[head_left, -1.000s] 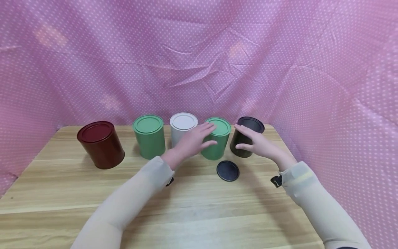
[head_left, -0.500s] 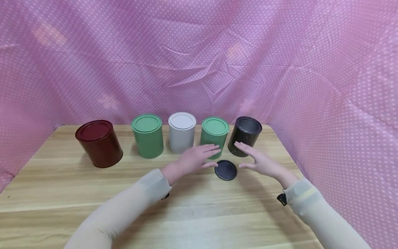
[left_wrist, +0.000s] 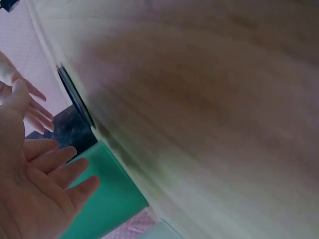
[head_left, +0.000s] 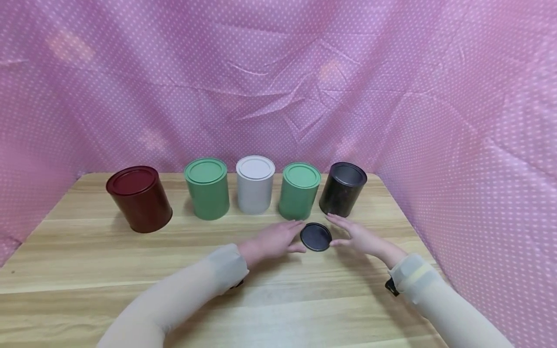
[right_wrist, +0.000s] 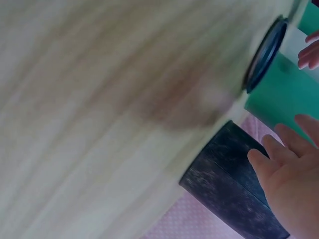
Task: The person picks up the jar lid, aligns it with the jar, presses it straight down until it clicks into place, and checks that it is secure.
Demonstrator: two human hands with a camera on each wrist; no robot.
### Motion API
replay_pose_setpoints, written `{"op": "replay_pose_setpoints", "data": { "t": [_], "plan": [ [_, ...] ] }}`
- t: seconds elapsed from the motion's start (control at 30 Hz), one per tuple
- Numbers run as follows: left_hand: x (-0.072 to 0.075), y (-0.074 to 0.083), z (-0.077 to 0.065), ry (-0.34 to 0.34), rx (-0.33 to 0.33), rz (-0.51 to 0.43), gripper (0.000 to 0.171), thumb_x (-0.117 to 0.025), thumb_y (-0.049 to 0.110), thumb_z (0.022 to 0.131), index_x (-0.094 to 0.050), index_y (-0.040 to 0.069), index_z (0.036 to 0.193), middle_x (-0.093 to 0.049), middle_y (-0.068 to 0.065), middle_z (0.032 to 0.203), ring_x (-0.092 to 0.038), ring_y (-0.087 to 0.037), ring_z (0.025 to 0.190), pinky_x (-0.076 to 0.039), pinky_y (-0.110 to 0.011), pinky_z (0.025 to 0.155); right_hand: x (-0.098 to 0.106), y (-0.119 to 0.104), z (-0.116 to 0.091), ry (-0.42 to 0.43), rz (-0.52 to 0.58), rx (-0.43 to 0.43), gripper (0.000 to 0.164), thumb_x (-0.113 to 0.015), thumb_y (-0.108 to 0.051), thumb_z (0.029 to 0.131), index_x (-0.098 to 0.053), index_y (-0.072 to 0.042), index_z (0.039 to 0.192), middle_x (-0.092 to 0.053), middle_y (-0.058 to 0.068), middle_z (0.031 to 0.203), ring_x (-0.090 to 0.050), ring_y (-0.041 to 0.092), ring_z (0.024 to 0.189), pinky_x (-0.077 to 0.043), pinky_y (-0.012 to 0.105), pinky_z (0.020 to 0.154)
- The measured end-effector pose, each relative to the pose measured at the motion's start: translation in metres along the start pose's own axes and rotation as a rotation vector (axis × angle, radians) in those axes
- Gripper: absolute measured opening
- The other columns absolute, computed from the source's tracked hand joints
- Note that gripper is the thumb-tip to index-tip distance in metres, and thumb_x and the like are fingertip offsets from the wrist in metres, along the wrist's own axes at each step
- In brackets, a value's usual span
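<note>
A round black lid (head_left: 315, 237) lies flat on the wooden table in front of the cans. My left hand (head_left: 274, 239) hovers at its left side, thumb spread from the straight fingers. On the lid's right, my right hand (head_left: 359, 237) is held the same way. Both wrist views show relaxed fingers with nothing between them; the left wrist view shows the lid's thin edge (left_wrist: 76, 97) apart from the hand. Behind the right hand stands a black can (head_left: 341, 193), whose top looks uncovered. A green can (head_left: 298, 198) with a green lid stands behind the black lid.
Farther left along the back stand a white can (head_left: 254, 193), another green can (head_left: 209, 198) and a dark red can (head_left: 145, 205), all lidded. A pink dotted cloth (head_left: 278, 82) hangs behind and at both sides of the wooden table (head_left: 278, 309).
Both hands have come down and toward me from above the green and black cans to either side of the black lid. The lid and cans stay in place.
</note>
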State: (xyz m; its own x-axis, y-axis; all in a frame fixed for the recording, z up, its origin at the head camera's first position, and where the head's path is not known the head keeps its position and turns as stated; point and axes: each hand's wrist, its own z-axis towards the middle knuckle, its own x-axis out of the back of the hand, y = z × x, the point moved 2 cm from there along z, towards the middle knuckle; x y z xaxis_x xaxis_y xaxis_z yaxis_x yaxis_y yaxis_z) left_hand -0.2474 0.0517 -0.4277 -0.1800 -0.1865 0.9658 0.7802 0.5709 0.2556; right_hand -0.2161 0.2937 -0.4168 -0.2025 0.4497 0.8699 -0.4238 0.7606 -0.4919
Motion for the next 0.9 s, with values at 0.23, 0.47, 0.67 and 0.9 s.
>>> {"op": "replay_pose_setpoints", "data": {
  "t": [0.23, 0.47, 0.67, 0.9],
  "plan": [
    [-0.012, 0.001, 0.007, -0.021, 0.078, 0.026, 0.078, -0.059, 0.052, 0.091, -0.039, 0.001, 0.146, -0.045, -0.016, 0.148, -0.045, -0.027, 0.135, -0.040, -0.037, 0.111, -0.010, 0.008, 0.001, -0.023, -0.051, 0.016, 0.074, -0.072, -0.024, 0.086, -0.039, 0.008, 0.143, -0.039, 0.028, 0.147, -0.036, 0.044, 0.137, -0.029, 0.057, 0.112],
    [-0.020, 0.011, 0.008, -0.074, 0.183, 0.120, 0.078, -0.057, 0.056, 0.091, -0.041, 0.002, 0.145, -0.045, -0.015, 0.148, -0.043, -0.028, 0.137, -0.041, -0.037, 0.110, -0.013, 0.018, 0.001, -0.047, -0.015, -0.026, 0.077, -0.073, -0.025, 0.085, -0.036, 0.007, 0.145, -0.036, 0.027, 0.150, -0.033, 0.044, 0.139, -0.027, 0.056, 0.114],
    [-0.028, 0.018, 0.013, -0.033, 0.288, 0.144, 0.076, -0.057, 0.057, 0.091, -0.044, 0.003, 0.143, -0.046, -0.015, 0.147, -0.043, -0.031, 0.137, -0.045, -0.042, 0.107, -0.016, 0.021, 0.002, -0.064, -0.021, -0.047, 0.079, -0.074, -0.029, 0.084, -0.037, 0.008, 0.144, -0.036, 0.030, 0.148, -0.034, 0.047, 0.137, -0.029, 0.058, 0.112],
    [-0.031, 0.029, 0.019, -0.007, 0.355, 0.275, 0.076, -0.058, 0.060, 0.088, -0.055, 0.000, 0.134, -0.057, -0.015, 0.132, -0.053, -0.028, 0.124, -0.056, -0.041, 0.086, -0.023, 0.018, 0.004, -0.070, -0.084, -0.049, 0.077, -0.076, -0.031, 0.083, -0.043, 0.009, 0.140, -0.037, 0.032, 0.147, -0.037, 0.047, 0.135, -0.033, 0.057, 0.110]
  ]
}}
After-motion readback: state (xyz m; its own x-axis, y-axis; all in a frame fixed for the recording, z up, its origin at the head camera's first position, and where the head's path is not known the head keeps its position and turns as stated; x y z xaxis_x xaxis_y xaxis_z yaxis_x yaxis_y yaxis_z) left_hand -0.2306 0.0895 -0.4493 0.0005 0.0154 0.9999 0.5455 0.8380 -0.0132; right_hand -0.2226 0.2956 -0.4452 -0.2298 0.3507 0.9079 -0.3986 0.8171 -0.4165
